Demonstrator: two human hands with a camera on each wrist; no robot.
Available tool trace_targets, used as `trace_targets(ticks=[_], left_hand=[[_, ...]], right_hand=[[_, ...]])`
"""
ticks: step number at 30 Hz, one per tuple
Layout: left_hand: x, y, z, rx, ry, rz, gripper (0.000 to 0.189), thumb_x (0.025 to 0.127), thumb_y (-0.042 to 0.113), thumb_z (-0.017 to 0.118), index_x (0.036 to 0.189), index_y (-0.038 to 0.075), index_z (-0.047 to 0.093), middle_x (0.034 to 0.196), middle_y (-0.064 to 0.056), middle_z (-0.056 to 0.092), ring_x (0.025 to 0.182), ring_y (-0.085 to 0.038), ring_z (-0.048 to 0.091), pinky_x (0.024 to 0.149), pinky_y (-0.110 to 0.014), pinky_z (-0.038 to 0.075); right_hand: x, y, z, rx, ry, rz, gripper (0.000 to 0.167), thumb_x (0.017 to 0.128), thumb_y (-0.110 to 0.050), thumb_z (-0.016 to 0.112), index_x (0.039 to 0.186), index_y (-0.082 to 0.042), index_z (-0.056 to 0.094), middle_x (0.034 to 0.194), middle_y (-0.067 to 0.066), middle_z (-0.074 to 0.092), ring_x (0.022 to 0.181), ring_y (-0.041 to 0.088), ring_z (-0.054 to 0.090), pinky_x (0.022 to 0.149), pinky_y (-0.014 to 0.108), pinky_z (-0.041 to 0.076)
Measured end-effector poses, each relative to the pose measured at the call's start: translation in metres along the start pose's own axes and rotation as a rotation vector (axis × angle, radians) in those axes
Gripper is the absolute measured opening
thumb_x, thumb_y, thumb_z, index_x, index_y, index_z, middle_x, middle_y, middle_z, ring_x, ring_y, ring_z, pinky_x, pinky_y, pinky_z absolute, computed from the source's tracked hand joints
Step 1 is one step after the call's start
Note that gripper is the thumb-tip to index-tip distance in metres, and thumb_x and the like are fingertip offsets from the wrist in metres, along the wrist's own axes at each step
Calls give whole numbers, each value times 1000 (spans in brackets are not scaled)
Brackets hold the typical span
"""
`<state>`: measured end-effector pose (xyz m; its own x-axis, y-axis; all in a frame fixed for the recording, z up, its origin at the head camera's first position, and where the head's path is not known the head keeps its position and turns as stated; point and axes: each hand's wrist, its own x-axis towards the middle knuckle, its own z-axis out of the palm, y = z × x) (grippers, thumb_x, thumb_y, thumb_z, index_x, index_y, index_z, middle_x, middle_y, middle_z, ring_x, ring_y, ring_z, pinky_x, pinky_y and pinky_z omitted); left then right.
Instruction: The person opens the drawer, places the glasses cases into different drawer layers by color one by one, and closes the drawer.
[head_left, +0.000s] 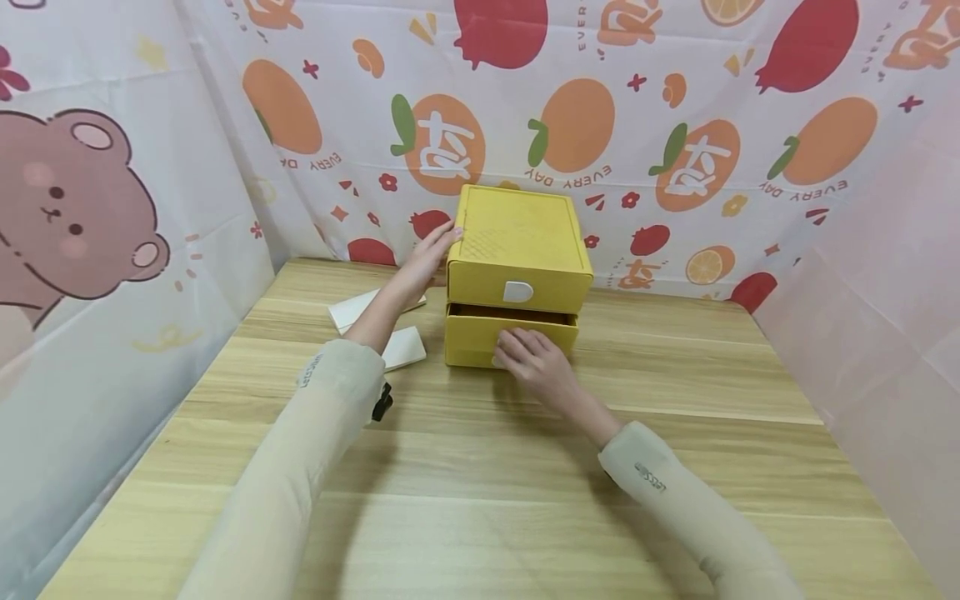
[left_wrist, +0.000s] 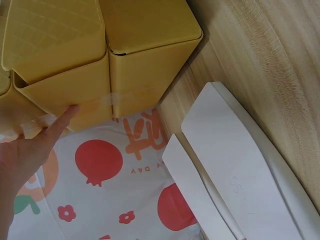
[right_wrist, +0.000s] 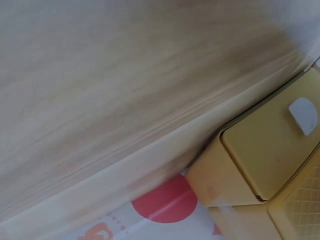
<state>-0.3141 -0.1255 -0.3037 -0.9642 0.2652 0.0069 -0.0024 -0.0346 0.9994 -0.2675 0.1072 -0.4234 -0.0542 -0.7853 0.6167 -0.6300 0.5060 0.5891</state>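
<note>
A yellow two-drawer storage box (head_left: 525, 225) stands toward the back of the table. Its upper drawer (head_left: 480, 285) is closed, with a white tab on the front. The lower drawer (head_left: 468, 337) sits pulled out a little, leaving a dark gap along its top. My right hand (head_left: 534, 367) has its fingers curled at the lower drawer's handle (head_left: 497, 362), mostly covering it. Against the box's left side (left_wrist: 90, 95), my left hand (head_left: 422, 265) rests with extended fingers. In the right wrist view the hand is out of sight; a drawer front with a white tab (right_wrist: 303, 116) shows.
Two white flat-faced objects (head_left: 405, 347) (left_wrist: 225, 145) lie on the wooden table (head_left: 480, 492) left of the box, partly behind my left forearm. A fruit-print cloth (head_left: 495, 125) hangs close behind the box. More cloth encloses the left and right sides.
</note>
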Motion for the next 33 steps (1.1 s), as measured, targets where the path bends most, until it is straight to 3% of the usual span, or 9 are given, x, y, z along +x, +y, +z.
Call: trace_targets(ticks=[19,27,30,33], left_hand=[[3,-1,-1,-6,-1,-2,64,96,36,40,149,16,11,143,-17,28,122,-32,39,93,-49,37],[21,-18,-9,-24,20,7,65,95,41,44,149,21,14,142,-14,30,120,-31,41,91,-50,38],[23,-20,-9,-21,31,12,65,94,43,45,148,22,16,141,-13,32,120,-30,41,91,-50,38],[22,-20,-9,-12,35,19,66,93,44,45,148,22,17,141,-12,32,120,-29,41,91,-51,38]], right_hand=[[2,11,13,9,-19,23,19,89,-5,55,101,-6,69,112,11,58,98,25,54,82,34,46],[2,11,17,-18,-6,43,22,94,-5,48,101,-6,69,112,10,57,98,25,54,81,33,46],[3,10,15,37,-5,85,18,92,-7,53,99,-7,69,113,11,57,100,26,53,82,35,45],[7,12,9,158,50,185,14,84,-9,60,95,-7,69,114,12,58,102,28,53,83,37,44]])
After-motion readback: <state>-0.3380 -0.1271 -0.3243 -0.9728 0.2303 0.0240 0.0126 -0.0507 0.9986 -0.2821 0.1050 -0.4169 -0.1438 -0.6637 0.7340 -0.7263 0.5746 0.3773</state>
